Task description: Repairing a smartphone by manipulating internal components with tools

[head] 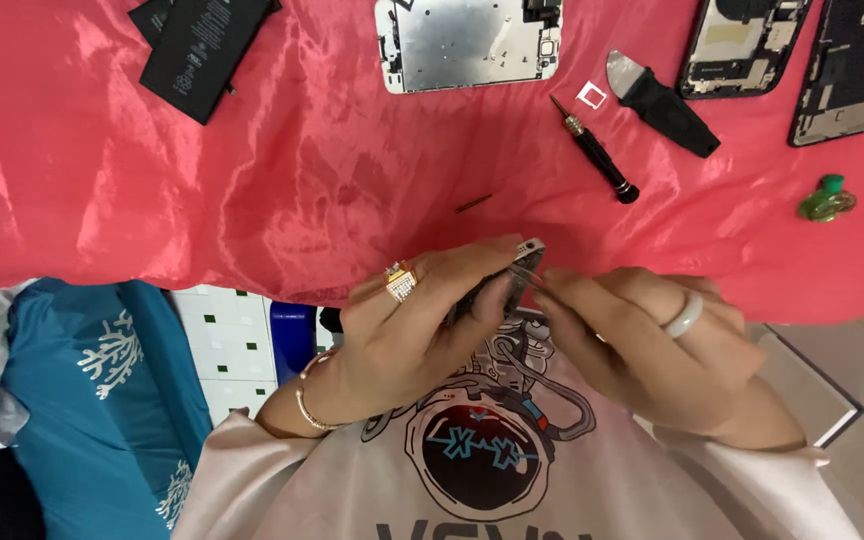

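**Hands working on a small phone part above a red cloth**

Head view: the left hand grips a small dark phone part with a metal edge, held near the chest. The right hand pinches thin tweezers against it. Disassembly looks well advanced: a battery, metal plate, screwdriver and phone frames lie on the cloth.

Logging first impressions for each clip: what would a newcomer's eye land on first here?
The shiny red satin cloth fills the upper view, strewn with phone parts: a flat black battery top left, a silver metal phone plate top centre. At the cloth's near edge, the left hand, wearing a gold ring, grips a small dark phone part while the right hand works at it.
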